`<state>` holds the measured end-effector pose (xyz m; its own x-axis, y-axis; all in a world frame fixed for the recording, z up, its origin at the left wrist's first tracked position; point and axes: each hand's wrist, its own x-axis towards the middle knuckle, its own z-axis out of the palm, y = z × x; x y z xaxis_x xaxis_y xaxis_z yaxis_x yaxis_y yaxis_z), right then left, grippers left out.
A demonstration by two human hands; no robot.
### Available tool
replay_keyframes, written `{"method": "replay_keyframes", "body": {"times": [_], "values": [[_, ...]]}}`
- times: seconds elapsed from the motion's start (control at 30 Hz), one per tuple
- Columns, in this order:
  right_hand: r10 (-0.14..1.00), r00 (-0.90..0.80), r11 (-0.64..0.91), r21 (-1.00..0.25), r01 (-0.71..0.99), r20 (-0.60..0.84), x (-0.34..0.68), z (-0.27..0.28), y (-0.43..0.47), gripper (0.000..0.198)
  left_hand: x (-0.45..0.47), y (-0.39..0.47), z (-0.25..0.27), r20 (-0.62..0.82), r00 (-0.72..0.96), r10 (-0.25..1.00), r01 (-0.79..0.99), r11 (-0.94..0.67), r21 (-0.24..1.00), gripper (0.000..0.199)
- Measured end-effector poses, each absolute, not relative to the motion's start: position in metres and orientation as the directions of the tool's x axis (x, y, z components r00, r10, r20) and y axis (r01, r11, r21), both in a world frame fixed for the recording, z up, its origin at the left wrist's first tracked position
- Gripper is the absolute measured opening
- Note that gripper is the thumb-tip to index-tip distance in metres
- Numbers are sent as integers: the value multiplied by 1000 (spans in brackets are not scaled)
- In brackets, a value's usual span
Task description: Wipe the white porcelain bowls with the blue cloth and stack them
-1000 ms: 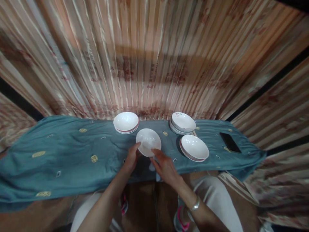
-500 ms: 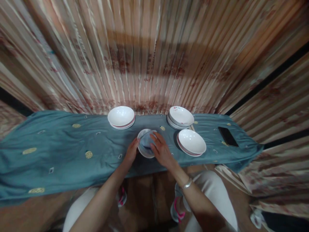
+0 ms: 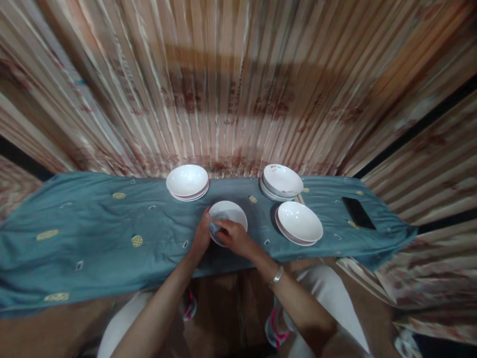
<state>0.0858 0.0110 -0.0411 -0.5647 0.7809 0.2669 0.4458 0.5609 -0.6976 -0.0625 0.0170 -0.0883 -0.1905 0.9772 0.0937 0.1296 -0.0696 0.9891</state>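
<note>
A white bowl sits at the near middle of the cloth-covered table, its inside facing up. My left hand is closed on the bowl's left rim. Inside the bowl, my right hand presses a bluish-grey cloth against the left part of the inner wall. Most of the cloth is hidden under my fingers. Behind the bowl to the left stands a stack of white bowls. To the right are a stack with a flower-patterned top bowl and, nearer me, another white stack.
A teal tablecloth with yellow pineapple prints covers the long narrow table. A black phone lies at the right end. Pleated curtains hang close behind and at both sides. My legs are below the near edge.
My right hand has moved the cloth from the upper right of the bowl's inside to its left side. The left hand stays on the rim. The view has shifted slightly.
</note>
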Motion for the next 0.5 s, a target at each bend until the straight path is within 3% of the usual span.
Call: {"method": "replay_keyframes", "body": {"times": [0.1, 0.2, 0.3, 0.5], "values": [[825, -447, 534, -737, 414, 346, 72, -40, 15, 34, -61, 19, -92, 83, -206, 975, 179, -46, 983, 64], [830, -381, 553, -693, 462, 407, 63, -36, 26, 28, -60, 18, -95, 72, -195, 978, 207, -30, 978, 61], [812, -414, 584, -577, 571, 411, 64, -29, 40, 25, -59, 14, -91, 87, -171, 981, 210, -50, 976, 59], [813, -509, 574, -249, 780, 283, 87, -19, 52, 26, -56, 4, -67, 114, -159, 981, 103, -98, 990, 61]]}}
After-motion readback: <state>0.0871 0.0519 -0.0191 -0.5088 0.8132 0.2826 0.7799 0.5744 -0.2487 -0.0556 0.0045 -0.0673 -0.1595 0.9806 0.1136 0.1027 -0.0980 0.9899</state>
